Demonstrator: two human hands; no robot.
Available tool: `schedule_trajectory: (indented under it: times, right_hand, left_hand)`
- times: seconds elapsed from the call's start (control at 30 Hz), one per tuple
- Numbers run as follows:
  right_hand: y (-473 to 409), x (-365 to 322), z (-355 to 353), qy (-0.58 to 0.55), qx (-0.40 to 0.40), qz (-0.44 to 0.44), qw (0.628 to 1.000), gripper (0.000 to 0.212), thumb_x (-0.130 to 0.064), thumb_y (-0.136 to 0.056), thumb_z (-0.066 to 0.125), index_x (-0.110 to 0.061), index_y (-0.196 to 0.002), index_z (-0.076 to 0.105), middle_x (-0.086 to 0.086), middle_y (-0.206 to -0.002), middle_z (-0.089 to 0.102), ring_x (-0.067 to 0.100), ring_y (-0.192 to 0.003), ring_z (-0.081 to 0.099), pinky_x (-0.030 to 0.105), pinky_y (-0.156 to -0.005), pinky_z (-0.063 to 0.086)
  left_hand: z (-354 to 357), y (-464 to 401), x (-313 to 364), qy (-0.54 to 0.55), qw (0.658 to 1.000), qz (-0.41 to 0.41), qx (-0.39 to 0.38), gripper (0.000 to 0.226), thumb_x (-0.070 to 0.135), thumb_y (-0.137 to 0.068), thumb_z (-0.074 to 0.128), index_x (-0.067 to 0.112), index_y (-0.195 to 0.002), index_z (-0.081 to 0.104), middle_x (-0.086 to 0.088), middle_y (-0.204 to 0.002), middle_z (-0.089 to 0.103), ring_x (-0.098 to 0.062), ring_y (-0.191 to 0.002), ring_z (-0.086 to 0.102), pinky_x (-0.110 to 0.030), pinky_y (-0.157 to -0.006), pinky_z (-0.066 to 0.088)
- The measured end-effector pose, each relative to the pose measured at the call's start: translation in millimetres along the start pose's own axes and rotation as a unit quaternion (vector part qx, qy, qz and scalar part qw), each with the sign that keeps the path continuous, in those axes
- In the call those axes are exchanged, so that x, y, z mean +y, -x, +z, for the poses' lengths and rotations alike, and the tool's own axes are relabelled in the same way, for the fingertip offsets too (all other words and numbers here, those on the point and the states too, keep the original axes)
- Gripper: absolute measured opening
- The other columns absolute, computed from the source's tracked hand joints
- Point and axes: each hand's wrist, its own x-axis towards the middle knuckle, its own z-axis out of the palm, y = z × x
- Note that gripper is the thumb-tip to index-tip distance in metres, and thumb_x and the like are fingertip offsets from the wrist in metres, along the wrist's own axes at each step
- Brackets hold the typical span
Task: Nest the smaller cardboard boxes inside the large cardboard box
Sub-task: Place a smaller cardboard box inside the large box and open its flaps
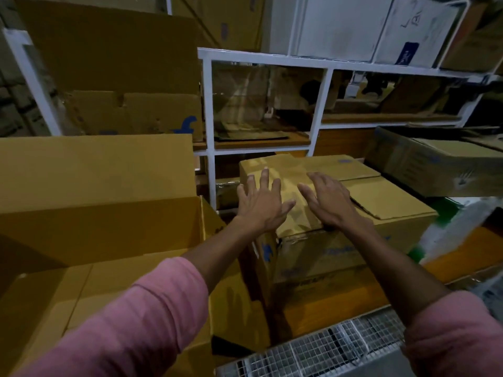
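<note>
The smaller cardboard box (340, 213) sits closed just right of the large cardboard box (103, 240), its top flaps folded flat, which gives a level surface to press or grab from above. Both hands reach over that top: the left hand (262, 204) and the right hand (328, 200) have fingers spread apart and hold nothing, probably about to take hold of it. The large box stands open with its flap (95, 170) upright, likely to leave its mouth free. White shelving (261, 58) behind carries more cartons.
</note>
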Motion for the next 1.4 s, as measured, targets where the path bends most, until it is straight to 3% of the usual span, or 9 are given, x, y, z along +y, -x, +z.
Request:
schedule_trajectory:
  times: [0.1,0.23,0.37,0.53,0.77,1.13,1.27,1.4]
  right_hand:
    - [-26.9,41.2,3.2,0.0,-0.053,0.009,0.999,0.076,-0.072,-0.099,0.019,-0.025,-0.156,0.033,0.008,-0.165,0.031,0.032,-0.15,0.029,0.054,-0.119,0.023]
    - [-56.6,104.3,3.7,0.0,-0.088,0.025,0.996,0.072,-0.067,-0.101,0.021,-0.023,-0.157,0.033,0.009,-0.165,0.031,0.032,-0.15,0.029,0.055,-0.118,0.023]
    - [-75.3,163.6,6.3,0.013,-0.129,0.049,0.99,0.073,-0.069,-0.101,0.019,-0.024,-0.157,0.031,0.008,-0.166,0.028,0.034,-0.15,0.027,0.058,-0.118,0.023]
    - [-88.4,215.1,13.4,0.083,-0.151,0.031,0.985,0.061,-0.067,-0.102,0.02,-0.034,-0.152,0.033,-0.001,-0.168,0.02,0.035,-0.151,0.02,0.065,-0.114,0.019]
    - [-112.2,243.4,18.9,0.06,-0.161,0.051,0.984,0.064,-0.071,-0.099,0.019,-0.042,-0.156,0.025,-0.007,-0.171,0.008,0.046,-0.154,0.0,0.078,-0.113,0.004]
    - [-124.3,262.9,7.3,0.06,-0.182,0.058,0.98,0.081,-0.087,-0.087,0.014,-0.045,-0.156,0.02,-0.005,-0.171,0.007,0.052,-0.146,0.022,0.074,-0.107,0.026]
    - [-134.9,275.7,10.9,0.046,-0.197,0.042,0.978,0.094,-0.097,-0.076,0.005,-0.047,-0.155,0.016,-0.008,-0.171,0.004,0.047,-0.148,0.023,0.073,-0.108,0.03]
    - [-133.5,275.2,7.4,0.049,-0.191,0.026,0.98,0.081,-0.083,-0.092,0.016,-0.039,-0.159,0.019,-0.002,-0.172,0.005,0.039,-0.151,0.023,0.067,-0.111,0.031]
  left_hand:
    - [12.2,-35.9,18.0,-0.011,0.999,-0.04,-0.016,0.074,0.069,-0.099,0.03,0.024,-0.158,0.025,-0.01,-0.17,-0.004,-0.043,-0.153,-0.003,-0.066,-0.117,0.005]
    - [38.4,-74.6,33.5,-0.031,0.992,-0.113,-0.057,0.077,0.072,-0.097,0.03,0.024,-0.158,0.03,-0.01,-0.17,-0.001,-0.047,-0.152,-0.009,-0.067,-0.117,0.002]
    - [64.2,-92.9,34.7,0.005,0.978,-0.194,-0.073,0.08,0.075,-0.095,0.023,0.03,-0.161,0.018,-0.007,-0.171,-0.001,-0.052,-0.15,-0.009,-0.07,-0.117,0.007]
    - [74.0,-101.0,40.9,-0.025,0.974,-0.218,-0.054,0.077,0.074,-0.095,0.02,0.035,-0.161,0.01,-0.003,-0.171,0.0,-0.054,-0.15,-0.004,-0.068,-0.115,0.014]
    - [79.8,-104.6,41.9,-0.034,0.964,-0.259,-0.053,0.077,0.077,-0.093,0.017,0.042,-0.161,0.006,0.003,-0.171,-0.001,-0.053,-0.149,0.007,-0.065,-0.118,0.013]
    - [83.4,-105.8,37.2,-0.042,0.962,-0.265,-0.051,0.079,0.079,-0.091,0.014,0.043,-0.16,0.005,0.005,-0.171,-0.002,-0.051,-0.15,0.01,-0.067,-0.116,0.015]
    - [84.1,-111.6,35.2,-0.037,0.955,-0.286,-0.061,0.086,0.083,-0.085,0.01,0.043,-0.16,0.004,0.006,-0.171,-0.003,-0.05,-0.15,0.014,-0.068,-0.115,0.018]
    - [81.3,-116.6,34.8,-0.017,0.949,-0.305,-0.074,0.09,0.085,-0.081,0.01,0.043,-0.16,0.004,0.007,-0.17,-0.004,-0.051,-0.149,0.012,-0.071,-0.115,0.019]
